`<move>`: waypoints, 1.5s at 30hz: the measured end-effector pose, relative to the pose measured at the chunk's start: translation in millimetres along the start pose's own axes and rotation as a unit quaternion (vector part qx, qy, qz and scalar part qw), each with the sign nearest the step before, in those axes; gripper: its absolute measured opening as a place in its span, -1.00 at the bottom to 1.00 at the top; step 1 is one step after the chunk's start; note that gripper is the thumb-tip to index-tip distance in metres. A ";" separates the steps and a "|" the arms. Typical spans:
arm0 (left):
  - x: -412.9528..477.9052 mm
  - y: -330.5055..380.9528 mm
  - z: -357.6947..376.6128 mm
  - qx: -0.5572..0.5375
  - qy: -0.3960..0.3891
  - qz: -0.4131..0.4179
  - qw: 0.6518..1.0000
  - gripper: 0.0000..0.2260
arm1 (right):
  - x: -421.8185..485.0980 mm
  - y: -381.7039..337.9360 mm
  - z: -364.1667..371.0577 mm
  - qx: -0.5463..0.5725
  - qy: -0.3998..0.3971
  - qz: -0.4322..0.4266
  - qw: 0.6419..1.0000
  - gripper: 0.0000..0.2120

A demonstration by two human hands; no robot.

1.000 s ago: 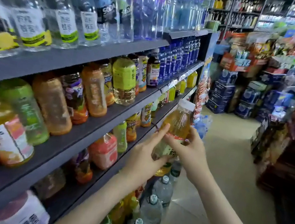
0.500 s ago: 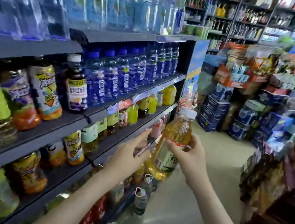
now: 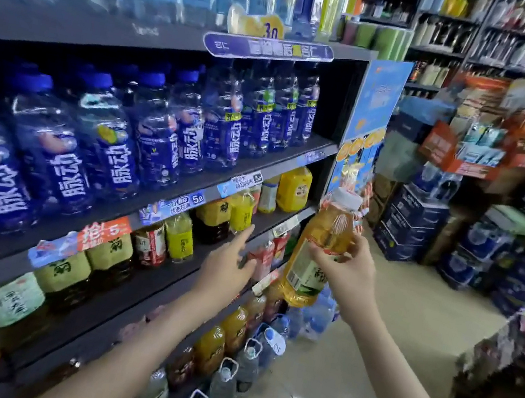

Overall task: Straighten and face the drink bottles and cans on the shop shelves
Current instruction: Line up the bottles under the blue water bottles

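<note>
– Amber tea fills the bottle (image 3: 327, 230); by what is it gripped?
– It is grasped by the fingers (image 3: 319, 255) of the right hand (image 3: 342, 274), which are curled round its body just above the label. The bottle is held in the air, tilted, with its white cap pointed up, just in front of the shelf edge and not on any shelf.
– And the left hand (image 3: 229, 264)?
– Its fingers (image 3: 242, 235) are released and stretched out; nothing is held. They are reached toward the front of the shelf (image 3: 119, 296), near the yellow-labelled bottles (image 3: 241, 211). Whether the edge is touched cannot be told.
– What is ranged around them?
– Dark tea bottles (image 3: 109, 253) are lined up further left on that shelf, under price tags (image 3: 184, 203) clipped along the edge above. Blue-labelled bottles (image 3: 156, 142) are stood in rows on the next shelf up. Water jugs (image 3: 247, 363) are set on the floor (image 3: 389, 324) below, and stacked cartons (image 3: 407, 219) are seen well apart across the aisle.
</note>
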State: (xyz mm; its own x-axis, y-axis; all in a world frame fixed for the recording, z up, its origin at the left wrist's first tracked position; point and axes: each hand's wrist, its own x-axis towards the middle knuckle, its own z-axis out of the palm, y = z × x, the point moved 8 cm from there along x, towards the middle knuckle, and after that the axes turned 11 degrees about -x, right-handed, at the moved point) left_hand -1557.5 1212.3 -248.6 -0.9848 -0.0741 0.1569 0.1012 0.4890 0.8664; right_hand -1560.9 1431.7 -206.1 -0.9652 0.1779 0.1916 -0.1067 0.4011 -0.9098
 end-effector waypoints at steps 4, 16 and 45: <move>51.7 -8.6 29.2 0.024 0.016 -0.049 0.998 -0.43 | 74.9 37.9 -2.0 -0.008 -0.021 0.015 1.000 -0.30; 121.9 -14.7 121.2 0.002 0.162 -0.179 0.970 -0.46 | 235.2 94.7 44.2 -0.057 -0.243 -0.045 0.967 -0.32; 98.9 14.2 154.8 -0.311 0.275 -0.225 0.882 -0.51 | 215.1 59.2 80.5 -0.035 -0.625 -0.155 0.765 -0.65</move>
State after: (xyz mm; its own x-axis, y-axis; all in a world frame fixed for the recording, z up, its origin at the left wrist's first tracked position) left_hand -1675.2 1346.4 -294.1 -0.7448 -0.6331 -0.2108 -0.0564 -0.2550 0.9653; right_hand -1794.1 1421.4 -248.4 -0.3758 -0.9149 -0.1475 -0.4057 0.3055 -0.8614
